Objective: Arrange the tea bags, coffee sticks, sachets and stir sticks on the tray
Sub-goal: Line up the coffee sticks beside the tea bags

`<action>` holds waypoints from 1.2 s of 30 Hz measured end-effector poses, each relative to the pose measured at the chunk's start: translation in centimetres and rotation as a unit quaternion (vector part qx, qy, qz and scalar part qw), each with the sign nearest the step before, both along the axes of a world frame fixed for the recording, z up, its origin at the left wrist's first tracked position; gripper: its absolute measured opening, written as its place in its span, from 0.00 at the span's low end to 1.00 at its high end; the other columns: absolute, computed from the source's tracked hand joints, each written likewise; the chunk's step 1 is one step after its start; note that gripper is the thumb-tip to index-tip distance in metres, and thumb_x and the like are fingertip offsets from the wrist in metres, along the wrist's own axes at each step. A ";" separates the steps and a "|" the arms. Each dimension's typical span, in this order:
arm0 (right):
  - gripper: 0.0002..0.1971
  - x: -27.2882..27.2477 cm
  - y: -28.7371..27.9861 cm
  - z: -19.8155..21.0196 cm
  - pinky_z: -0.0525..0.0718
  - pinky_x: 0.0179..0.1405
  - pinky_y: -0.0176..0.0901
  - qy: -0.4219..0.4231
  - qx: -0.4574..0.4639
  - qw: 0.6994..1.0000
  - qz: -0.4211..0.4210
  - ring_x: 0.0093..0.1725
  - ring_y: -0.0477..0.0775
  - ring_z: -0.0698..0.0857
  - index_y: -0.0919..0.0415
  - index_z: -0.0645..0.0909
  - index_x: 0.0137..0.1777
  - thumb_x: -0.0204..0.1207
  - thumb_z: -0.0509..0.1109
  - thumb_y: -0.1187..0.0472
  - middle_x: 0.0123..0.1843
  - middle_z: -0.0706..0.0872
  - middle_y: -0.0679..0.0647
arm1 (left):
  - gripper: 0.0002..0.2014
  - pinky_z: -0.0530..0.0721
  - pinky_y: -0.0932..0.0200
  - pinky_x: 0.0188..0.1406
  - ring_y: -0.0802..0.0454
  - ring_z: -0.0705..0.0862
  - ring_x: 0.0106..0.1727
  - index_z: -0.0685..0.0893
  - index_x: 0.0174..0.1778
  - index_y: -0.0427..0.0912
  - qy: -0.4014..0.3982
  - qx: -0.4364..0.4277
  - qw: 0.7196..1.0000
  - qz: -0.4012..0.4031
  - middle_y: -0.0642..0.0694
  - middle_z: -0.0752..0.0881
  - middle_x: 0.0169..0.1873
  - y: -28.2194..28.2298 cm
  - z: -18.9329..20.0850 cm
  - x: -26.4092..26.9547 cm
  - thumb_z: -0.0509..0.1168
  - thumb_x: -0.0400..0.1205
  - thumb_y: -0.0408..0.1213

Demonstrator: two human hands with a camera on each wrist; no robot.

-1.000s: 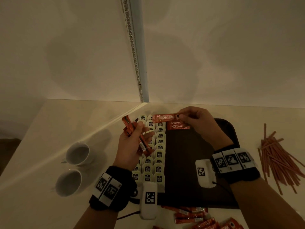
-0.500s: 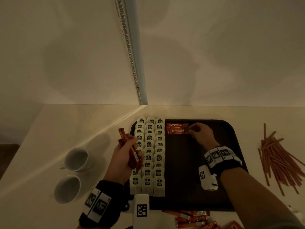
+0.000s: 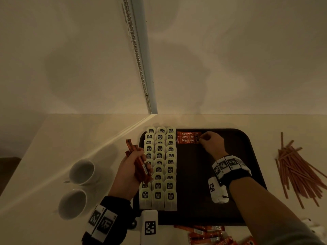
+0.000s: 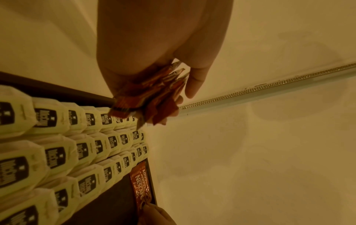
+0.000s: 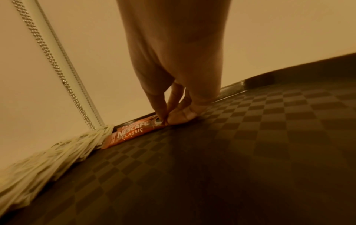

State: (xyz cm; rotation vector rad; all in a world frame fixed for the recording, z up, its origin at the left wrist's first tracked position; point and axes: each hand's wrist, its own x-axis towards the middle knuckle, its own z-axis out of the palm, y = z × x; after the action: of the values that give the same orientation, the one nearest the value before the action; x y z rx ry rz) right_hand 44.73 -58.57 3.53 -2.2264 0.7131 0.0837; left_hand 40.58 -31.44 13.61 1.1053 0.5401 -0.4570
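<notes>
A dark tray (image 3: 221,183) holds three columns of white tea bags (image 3: 160,167) along its left side. Red coffee sticks (image 3: 187,137) lie overlapped at the tray's far edge beside them. My right hand (image 3: 201,138) pinches the right end of the nearest coffee stick (image 5: 133,133), which lies flat on the tray (image 5: 250,152). My left hand (image 3: 136,167) grips a bundle of coffee sticks (image 3: 139,163) above the tray's left edge; the same bundle (image 4: 152,97) shows over the tea bags (image 4: 57,137) in the left wrist view.
Several stir sticks (image 3: 297,170) lie in a loose pile right of the tray. More coffee sticks (image 3: 208,235) lie on the table in front of it. Two white cups (image 3: 83,171) stand to the left. A wall with a bead chain (image 3: 138,55) rises behind.
My right hand carried a coffee stick from above down onto the tray beside the others. My left hand moved left and lower with its bundle.
</notes>
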 end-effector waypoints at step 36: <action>0.04 -8.4 8.8 12.5 0.82 0.51 0.34 -0.279 -0.073 0.893 0.346 0.49 0.42 0.79 0.57 0.82 0.42 0.67 0.73 0.61 0.49 0.81 0.47 | 0.11 0.86 0.60 0.43 0.47 0.89 0.45 0.83 0.57 0.32 -0.082 -0.047 0.994 -0.048 0.40 0.90 0.45 -2.3 1.2 -1.0 0.67 0.79 0.31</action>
State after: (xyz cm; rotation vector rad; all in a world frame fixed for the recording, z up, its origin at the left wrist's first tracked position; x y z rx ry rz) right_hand 36.29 -49.76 16.07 -2.3731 -0.4103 -0.2591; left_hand 39.56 -33.70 14.77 1.0710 0.3190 -0.4659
